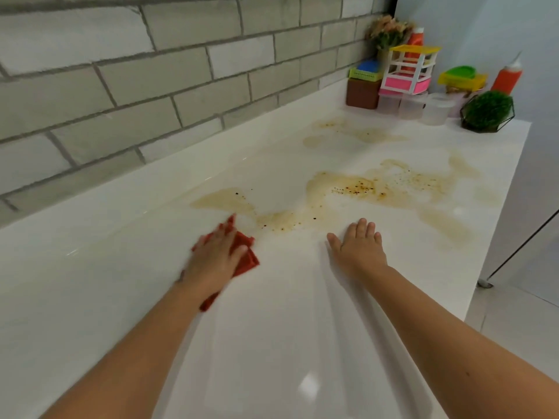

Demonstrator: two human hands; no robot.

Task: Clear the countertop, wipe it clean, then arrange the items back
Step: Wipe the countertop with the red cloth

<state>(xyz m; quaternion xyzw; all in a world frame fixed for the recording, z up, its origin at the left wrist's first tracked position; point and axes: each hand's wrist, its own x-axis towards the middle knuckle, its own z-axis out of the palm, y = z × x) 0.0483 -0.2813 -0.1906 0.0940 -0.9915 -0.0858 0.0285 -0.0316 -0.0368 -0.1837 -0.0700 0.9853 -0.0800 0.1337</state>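
- The white countertop [272, 343] runs along a grey brick wall [151, 71]; I use the big brown spill [363, 189] in its middle as the landmark.
- The left hand [214, 258] lies flat on a red cloth [245, 261], just beside the near-left edge of the spill. The fingers are stretched out and press the cloth down on the countertop; they are not curled around it. The hand looks blurred.
- The cloth is crumpled, and parts of it show past the fingertips and under the wrist.
- The right hand [360, 249] lies palm down on the bare countertop, just at the near edge of the spill. Its fingers are spread wide and hold nothing.
- The spill has dark and red specks in it, and it reaches toward the front edge of the countertop.
- Far behind the spill, in the corner, the items stand together: a brown box [362, 93], a pink and white rack [406, 74] with a yellow top, clear plastic containers [435, 108], a red squeeze bottle [508, 75], and a small green plant [488, 111] in a wire frame.
- Dried flowers [388, 31] stand behind the rack, against the wall.
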